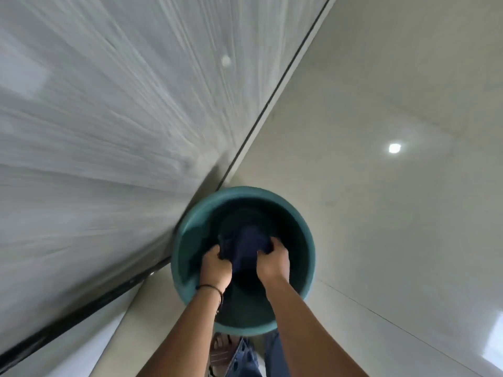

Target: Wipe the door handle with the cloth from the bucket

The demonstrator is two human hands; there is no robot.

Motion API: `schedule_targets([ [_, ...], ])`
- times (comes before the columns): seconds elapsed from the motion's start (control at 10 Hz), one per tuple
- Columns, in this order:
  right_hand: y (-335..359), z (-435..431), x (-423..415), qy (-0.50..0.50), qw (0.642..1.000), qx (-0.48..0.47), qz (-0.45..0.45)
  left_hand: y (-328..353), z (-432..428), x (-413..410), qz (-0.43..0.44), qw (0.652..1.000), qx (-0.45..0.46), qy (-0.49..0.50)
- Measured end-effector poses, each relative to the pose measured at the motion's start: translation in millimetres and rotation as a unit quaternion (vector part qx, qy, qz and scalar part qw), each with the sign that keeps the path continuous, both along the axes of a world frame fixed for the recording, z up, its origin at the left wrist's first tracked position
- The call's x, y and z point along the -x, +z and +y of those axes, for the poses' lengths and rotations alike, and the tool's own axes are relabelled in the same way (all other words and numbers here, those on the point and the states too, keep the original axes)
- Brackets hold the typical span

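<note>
You look straight down at a pale tiled floor with a bright ceiling-light reflection; a blurred white curtain and black track run diagonally at left. The teal bucket stands upright on the floor, its round mouth facing you. Inside, the dark navy cloth is bunched, stretched sideways between your hands. Your left hand and right hand each grip one end in a closed fist.
</note>
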State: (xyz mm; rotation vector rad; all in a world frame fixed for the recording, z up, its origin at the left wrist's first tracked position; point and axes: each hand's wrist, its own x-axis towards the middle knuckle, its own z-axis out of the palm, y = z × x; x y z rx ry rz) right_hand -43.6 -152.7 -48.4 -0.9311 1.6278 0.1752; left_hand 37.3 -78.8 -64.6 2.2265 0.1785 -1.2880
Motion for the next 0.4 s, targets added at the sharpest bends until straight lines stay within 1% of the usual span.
schedule_targets([
  [0.1, -61.1, -3.6, -6.7, 0.022, 0.999, -0.034, 0.009, -62.3, -7.6, -1.8, -0.005, 1.000, -0.019, 0.013],
  [0.2, -95.8, -6.0, -10.9, 0.026, 0.998, -0.053, 0.027, -95.8, -14.4, -0.6, -0.013, 0.998, -0.051, 0.037],
  [0.3, -106.8, -5.6, -15.6, 0.022, 0.995, -0.074, 0.059, -110.6, -14.7, -1.1, -0.024, 0.996, -0.076, 0.051],
  [0.4, -86.2, 6.0, -9.0, 0.060, 0.995, -0.037, 0.065, -96.6, -8.8, 1.4, -0.028, 0.994, -0.076, 0.067],
])
